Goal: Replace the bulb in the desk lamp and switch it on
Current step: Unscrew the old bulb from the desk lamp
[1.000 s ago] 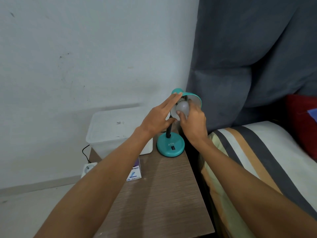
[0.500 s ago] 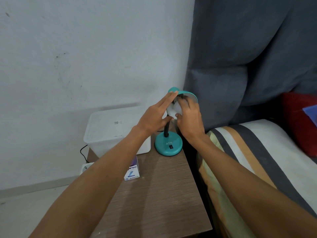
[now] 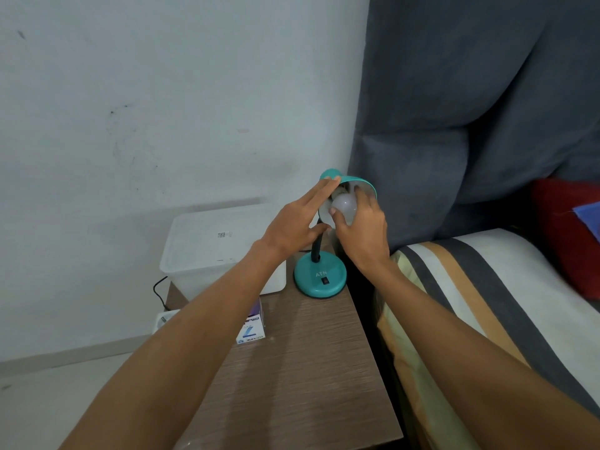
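A teal desk lamp stands at the back of a wooden bedside table, its round base bearing a black switch. The teal shade tilts toward me. A white bulb sits in the mouth of the shade, its screw end partly visible. My right hand grips the bulb with thumb and fingers curled round it. My left hand has straight fingers pressed against the left rim of the shade, thumb near the lamp's black neck.
A white lidded plastic box stands left of the lamp. A small purple and white bulb carton lies on the table by my left forearm. A black cable runs to a socket strip on the floor. A striped bed borders the table's right.
The right hand has shifted its hold round the bulb, thumb now on the bulb's front. The left hand stays on the shade. The view has shifted slightly.
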`<state>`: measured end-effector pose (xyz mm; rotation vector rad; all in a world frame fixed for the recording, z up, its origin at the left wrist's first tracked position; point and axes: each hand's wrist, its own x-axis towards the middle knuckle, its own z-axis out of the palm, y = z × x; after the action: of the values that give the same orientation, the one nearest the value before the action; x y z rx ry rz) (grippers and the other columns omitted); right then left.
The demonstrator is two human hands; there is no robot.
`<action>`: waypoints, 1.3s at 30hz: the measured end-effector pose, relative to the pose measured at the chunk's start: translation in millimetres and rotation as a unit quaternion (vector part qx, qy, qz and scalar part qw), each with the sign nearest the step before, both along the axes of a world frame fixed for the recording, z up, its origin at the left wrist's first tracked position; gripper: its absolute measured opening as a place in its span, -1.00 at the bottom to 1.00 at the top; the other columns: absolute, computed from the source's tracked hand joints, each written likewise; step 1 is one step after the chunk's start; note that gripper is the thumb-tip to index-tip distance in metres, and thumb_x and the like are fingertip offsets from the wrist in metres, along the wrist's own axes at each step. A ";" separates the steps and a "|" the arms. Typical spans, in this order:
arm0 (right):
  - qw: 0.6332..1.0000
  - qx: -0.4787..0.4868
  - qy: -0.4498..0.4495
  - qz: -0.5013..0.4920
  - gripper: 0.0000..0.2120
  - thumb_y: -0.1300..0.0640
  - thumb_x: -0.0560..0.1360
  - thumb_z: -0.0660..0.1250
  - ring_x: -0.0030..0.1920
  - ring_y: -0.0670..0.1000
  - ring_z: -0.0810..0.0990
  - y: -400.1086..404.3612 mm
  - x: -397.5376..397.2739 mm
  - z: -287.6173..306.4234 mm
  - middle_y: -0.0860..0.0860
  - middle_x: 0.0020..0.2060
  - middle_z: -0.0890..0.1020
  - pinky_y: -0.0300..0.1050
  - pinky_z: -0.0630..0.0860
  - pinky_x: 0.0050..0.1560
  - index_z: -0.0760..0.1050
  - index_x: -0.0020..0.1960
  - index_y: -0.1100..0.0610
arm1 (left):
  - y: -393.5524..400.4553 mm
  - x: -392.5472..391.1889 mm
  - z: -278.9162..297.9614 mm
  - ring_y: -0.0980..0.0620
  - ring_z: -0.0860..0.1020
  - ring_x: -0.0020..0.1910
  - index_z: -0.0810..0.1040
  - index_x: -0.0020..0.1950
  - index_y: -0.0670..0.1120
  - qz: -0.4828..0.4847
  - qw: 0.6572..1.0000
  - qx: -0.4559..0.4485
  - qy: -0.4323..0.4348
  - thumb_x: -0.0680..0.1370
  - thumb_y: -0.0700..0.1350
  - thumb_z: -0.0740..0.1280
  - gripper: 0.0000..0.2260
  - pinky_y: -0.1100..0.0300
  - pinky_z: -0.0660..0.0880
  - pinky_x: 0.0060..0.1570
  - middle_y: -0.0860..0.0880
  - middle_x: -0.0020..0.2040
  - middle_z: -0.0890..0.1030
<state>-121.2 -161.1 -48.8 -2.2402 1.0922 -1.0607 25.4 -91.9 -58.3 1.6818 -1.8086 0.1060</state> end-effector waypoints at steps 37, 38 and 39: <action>0.996 -0.051 0.061 0.028 -0.39 0.32 0.44 0.44 0.26 0.22 0.48 -3.1 0.2 -3.2 0.17 0.33 0.43 0.13 0.52 0.24 0.38 0.45 0.09 | 0.9 0.8 1.1 -0.21 0.47 0.45 0.15 0.66 -0.05 0.001 1.000 -0.001 0.013 0.54 -0.10 0.50 -0.22 -0.01 0.47 0.40 -0.11 0.62 0.27; 0.996 -0.051 0.062 0.029 -0.38 0.32 0.45 0.44 0.27 0.22 0.47 -3.2 -0.1 -3.7 0.17 0.35 0.41 0.12 0.52 0.25 0.37 0.45 0.06 | 1.3 0.3 1.3 -0.21 0.47 0.44 0.15 0.66 -0.05 0.001 1.000 -0.002 0.013 0.54 -0.10 0.50 -0.22 -0.01 0.46 0.40 -0.11 0.62 0.27; 0.997 -0.043 0.056 0.029 -0.38 0.32 0.46 0.43 0.27 0.22 0.48 -2.6 0.0 -3.7 0.18 0.37 0.40 0.11 0.51 0.24 0.37 0.46 0.03 | 1.2 0.3 1.6 -0.21 0.48 0.43 0.15 0.66 -0.05 0.001 1.000 -0.002 0.010 0.53 -0.11 0.50 -0.21 -0.01 0.48 0.39 -0.10 0.63 0.26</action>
<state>-121.2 -163.7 -52.6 -2.4101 1.0383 -0.9854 25.7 -90.6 -56.7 1.6756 -1.7918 0.0926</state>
